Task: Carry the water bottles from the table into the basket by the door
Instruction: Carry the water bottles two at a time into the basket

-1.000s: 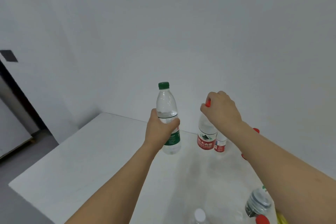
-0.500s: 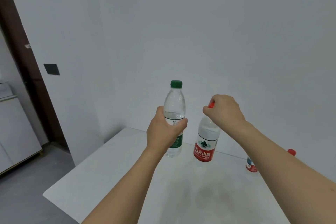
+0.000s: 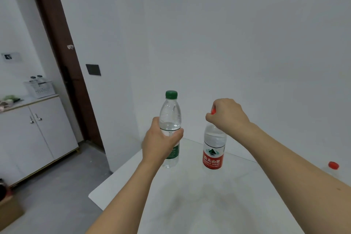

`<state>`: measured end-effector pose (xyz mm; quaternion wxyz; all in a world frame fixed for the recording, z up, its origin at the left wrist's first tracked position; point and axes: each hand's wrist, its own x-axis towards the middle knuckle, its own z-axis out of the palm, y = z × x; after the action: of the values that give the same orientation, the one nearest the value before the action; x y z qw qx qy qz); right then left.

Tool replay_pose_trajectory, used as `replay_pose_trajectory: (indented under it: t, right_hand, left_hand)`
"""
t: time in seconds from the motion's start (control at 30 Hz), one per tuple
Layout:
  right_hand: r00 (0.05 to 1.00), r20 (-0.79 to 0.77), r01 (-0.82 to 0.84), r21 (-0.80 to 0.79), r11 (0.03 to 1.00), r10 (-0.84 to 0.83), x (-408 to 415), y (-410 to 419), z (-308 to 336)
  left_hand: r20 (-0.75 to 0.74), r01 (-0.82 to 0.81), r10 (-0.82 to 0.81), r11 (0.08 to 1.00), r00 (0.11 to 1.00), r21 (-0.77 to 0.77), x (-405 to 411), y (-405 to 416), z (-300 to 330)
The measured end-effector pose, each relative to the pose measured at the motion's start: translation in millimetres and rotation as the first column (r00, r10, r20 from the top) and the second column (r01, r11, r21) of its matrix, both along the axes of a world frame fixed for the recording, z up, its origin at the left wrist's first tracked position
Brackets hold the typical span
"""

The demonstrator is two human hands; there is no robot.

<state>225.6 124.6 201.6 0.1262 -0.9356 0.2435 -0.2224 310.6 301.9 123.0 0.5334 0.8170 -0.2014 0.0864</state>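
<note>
My left hand (image 3: 160,143) grips a clear green-capped bottle (image 3: 170,112) around its middle and holds it upright above the white table (image 3: 190,205). My right hand (image 3: 227,115) is closed over the red cap of a red-labelled bottle (image 3: 213,150), which hangs upright from it over the table. Another red-capped bottle (image 3: 333,166) stands on the table at the far right, mostly hidden by my right forearm. A white basket (image 3: 40,89) with bottles in it sits on a cabinet by the dark brown door (image 3: 62,59) at the left.
A white cabinet (image 3: 32,138) stands left of the door, with small items on its top. A cardboard box (image 3: 9,213) lies on the grey floor at the lower left. Open floor runs between the table's left edge and the cabinet.
The view has swung left, bringing the door, cabinet and basket into sight. Both bottles have lifted off the table in my hands. The bottles left on the table have slid off to the right.
</note>
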Motion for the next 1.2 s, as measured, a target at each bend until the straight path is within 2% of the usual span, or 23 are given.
replay_pose_trajectory:
  t: [0.33, 0.47, 0.87, 1.2]
  right_hand:
    - [0.999, -0.015, -0.039, 0.006, 0.999, 0.039, 167.7, 112.2, 2.3]
    - [0.998, 0.022, -0.060, 0.043, 0.997, 0.059, 233.0, 152.3, 2.4]
    - [0.960, -0.013, -0.278, 0.049, 0.959, 0.279, 400.6, 244.1, 5.4]
    - [0.936, 0.004, -0.351, 0.067, 0.934, 0.351, 561.2, 357.3, 4.2]
  left_hand:
    - [0.035, 0.000, -0.003, 0.998, 0.999, 0.070, 162.4, 109.1, 2.2]
    - [0.032, -0.005, 0.004, 0.999, 0.999, 0.039, 226.5, 144.9, 7.0]
    - [-0.002, -0.198, 0.198, 0.980, 0.980, -0.012, 358.4, 243.6, 2.9]
    - [0.045, -0.227, 0.226, 0.973, 0.973, 0.039, 517.6, 369.1, 4.0]
